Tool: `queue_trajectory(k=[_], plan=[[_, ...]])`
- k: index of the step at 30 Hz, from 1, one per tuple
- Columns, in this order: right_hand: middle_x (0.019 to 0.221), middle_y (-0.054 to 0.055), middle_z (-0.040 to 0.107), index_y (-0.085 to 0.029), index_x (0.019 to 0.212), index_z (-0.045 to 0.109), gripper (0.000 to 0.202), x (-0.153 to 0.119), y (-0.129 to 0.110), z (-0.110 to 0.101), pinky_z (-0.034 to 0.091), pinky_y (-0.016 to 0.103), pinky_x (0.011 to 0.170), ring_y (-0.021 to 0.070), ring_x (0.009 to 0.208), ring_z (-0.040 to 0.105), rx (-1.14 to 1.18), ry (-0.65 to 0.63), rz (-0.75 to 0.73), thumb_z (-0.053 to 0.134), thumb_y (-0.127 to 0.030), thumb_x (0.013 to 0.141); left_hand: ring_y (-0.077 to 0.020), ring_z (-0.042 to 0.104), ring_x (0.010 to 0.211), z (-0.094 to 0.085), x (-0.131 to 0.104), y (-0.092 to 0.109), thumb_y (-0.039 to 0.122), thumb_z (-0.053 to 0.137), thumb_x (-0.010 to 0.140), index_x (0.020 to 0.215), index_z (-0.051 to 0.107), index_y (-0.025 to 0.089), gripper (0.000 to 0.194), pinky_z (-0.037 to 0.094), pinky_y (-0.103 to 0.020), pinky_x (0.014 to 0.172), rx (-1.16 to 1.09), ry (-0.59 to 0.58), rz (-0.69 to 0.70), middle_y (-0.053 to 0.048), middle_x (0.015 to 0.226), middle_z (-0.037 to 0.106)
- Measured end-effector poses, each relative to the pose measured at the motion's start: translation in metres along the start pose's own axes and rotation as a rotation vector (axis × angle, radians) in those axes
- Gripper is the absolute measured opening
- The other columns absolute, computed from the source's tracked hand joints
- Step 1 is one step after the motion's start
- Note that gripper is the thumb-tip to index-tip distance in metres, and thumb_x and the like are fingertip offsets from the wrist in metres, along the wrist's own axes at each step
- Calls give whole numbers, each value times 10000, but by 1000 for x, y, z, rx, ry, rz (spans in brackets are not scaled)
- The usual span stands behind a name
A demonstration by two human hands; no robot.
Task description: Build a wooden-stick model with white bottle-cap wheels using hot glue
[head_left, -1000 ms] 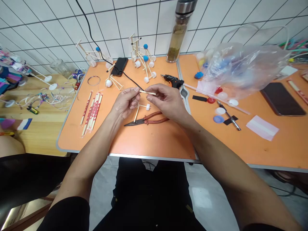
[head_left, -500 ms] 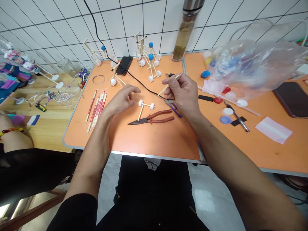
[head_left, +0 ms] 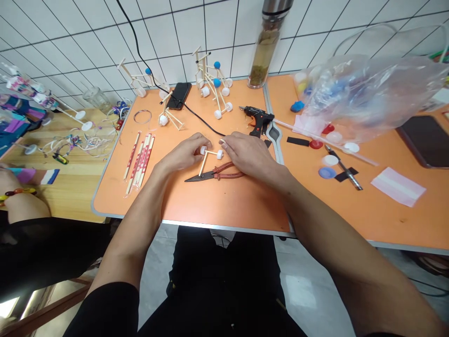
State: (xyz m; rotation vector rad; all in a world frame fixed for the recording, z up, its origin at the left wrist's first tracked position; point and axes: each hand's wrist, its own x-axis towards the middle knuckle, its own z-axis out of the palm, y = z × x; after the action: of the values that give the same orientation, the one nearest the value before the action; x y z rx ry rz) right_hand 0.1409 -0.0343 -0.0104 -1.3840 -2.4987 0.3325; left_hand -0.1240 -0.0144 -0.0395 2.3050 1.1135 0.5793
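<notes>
A small frame of wooden sticks [head_left: 203, 164] with a white cap wheel at each end of its crossbar stands on the orange table. My left hand [head_left: 184, 152] is closed, its fingertips at the left white wheel [head_left: 203, 150]. My right hand [head_left: 247, 152] hovers beside the right white wheel [head_left: 220, 154], fingers together over a wooden stick [head_left: 222, 141] of which only the tip shows. Red-handled pliers [head_left: 219, 173] lie just in front, touching the frame's lower stick end; the right hand covers part of their handles.
Behind the hands stand stick models with white wheels and blue balls [head_left: 217, 83], a phone [head_left: 179, 96], a glue gun [head_left: 258, 118] and a glass bottle [head_left: 264, 56]. Wrapped chopsticks [head_left: 142, 161] lie left. Bottle caps [head_left: 327, 172] and a plastic bag [head_left: 372, 98] are right. Another person's arm [head_left: 26, 206] rests left.
My right hand has moved left and down with the stick, to the frame, uncovering the glue gun and covering the blue-handled tool. My left hand has shifted right to the left wheel.
</notes>
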Motion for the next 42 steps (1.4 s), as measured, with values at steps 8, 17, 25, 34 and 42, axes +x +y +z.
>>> queue_trajectory(k=[8,17,25,34,42], plan=[[1149,171,752,-172,1175,783,313,2,1,0,383,383,779,320,1032,695,5,-60,-42,494,-293,1152,-171,590,827,2,3,4,121,649,829,966,746,188,181,448,-304,791,-96,84,-6,-25,923,655],[1166,148,757,-170,1404,739,434,0,12,1,484,419,932,331,1084,688,309,156,-31,617,-408,1062,-134,656,736,-9,3,13,391,912,821,1079,758,186,363,535,-253,678,-551,144,-199,-21,884,723],[1095,96,759,-195,1295,759,440,3,16,2,507,406,880,282,961,666,552,199,36,761,-425,920,-111,675,646,-18,-1,26,569,1007,804,1165,794,189,566,578,-234,599,-763,126,-230,-40,910,766],[920,30,710,-213,1309,781,533,4,15,1,476,352,746,217,826,609,786,150,67,843,-539,892,-110,660,653,-20,-4,26,572,958,863,1181,818,207,504,581,-230,633,-818,34,-237,-63,931,802],[823,3,625,-206,1182,799,420,4,14,-1,427,325,690,186,758,549,780,147,100,850,-507,894,-108,670,674,-19,-3,28,572,945,879,1154,823,209,472,590,-218,643,-836,15,-256,-47,908,774]])
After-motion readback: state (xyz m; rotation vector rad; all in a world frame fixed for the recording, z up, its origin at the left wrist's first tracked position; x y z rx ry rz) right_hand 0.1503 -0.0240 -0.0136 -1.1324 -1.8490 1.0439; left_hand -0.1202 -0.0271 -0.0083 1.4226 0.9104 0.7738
